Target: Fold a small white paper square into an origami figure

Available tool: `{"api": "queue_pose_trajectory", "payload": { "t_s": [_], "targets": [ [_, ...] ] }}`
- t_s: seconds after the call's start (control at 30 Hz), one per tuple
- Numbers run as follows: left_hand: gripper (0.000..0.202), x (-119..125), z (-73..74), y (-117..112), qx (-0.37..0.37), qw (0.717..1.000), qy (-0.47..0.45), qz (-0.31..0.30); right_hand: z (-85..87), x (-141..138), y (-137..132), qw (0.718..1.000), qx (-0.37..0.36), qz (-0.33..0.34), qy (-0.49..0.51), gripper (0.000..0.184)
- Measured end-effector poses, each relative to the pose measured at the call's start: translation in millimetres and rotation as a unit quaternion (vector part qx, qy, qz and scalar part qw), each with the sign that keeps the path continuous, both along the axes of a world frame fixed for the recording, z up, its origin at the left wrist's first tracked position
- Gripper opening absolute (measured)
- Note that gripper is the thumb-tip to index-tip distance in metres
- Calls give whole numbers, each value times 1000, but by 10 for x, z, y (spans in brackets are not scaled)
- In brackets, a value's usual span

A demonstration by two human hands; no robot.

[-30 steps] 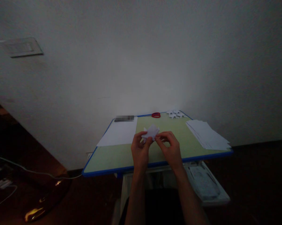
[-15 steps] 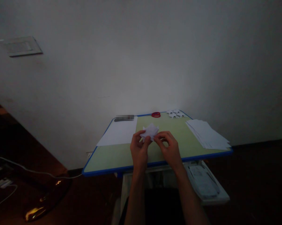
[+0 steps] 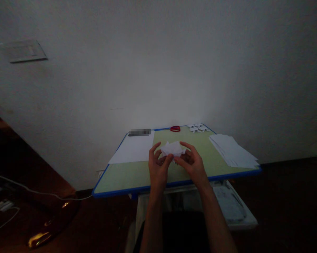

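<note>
Both of my hands hold a small folded white paper piece [image 3: 173, 149] just above the green table [image 3: 126, 175]. My left hand [image 3: 158, 167] pinches its left side with thumb and fingers. On its right side my right hand [image 3: 193, 163] grips it, fingers curled over the top edge. The paper lies wide and flat between the hands.
A white sheet [image 3: 134, 149] lies at the table's back left with a dark flat object [image 3: 139, 132] behind it. Red scissors [image 3: 175, 129] and several small folded paper pieces [image 3: 197, 128] sit at the back edge. A paper stack [image 3: 233, 151] lies at the right. White wall behind.
The paper went from standing up with a point to lying wider and flatter between my hands. My right fingers moved up over its right edge.
</note>
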State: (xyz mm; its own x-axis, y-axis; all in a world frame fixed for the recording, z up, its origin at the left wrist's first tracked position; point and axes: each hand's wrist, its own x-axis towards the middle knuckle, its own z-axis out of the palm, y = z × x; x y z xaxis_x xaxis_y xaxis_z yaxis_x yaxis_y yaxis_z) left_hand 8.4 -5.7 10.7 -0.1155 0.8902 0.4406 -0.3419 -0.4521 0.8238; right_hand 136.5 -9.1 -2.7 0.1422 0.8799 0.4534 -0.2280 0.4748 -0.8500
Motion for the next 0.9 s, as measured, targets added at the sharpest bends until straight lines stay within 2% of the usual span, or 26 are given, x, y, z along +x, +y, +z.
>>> {"api": "queue_pose_trajectory", "payload": {
  "t_s": [0.1,0.2,0.33,0.43,0.53,0.9],
  "targets": [
    [67,3,-9,9,14,1000,6,-14,16,29,-6,999,-22,2,-26,39],
    [64,6,-18,21,13,999,7,-36,41,45,-9,999,-27,-30,-32,29],
    [63,7,-22,29,-16,998,12,-54,66,51,-4,998,-26,-54,32,28],
    [41,4,-23,25,-43,994,44,-92,69,49,0,996,-23,-64,56,28],
    [31,1,-20,23,-56,990,64,-114,65,48,1,997,-24,-70,35,27],
    [29,6,23,12,-68,994,60,-60,59,62,13,995,-4,-93,-41,24]
  ]
}}
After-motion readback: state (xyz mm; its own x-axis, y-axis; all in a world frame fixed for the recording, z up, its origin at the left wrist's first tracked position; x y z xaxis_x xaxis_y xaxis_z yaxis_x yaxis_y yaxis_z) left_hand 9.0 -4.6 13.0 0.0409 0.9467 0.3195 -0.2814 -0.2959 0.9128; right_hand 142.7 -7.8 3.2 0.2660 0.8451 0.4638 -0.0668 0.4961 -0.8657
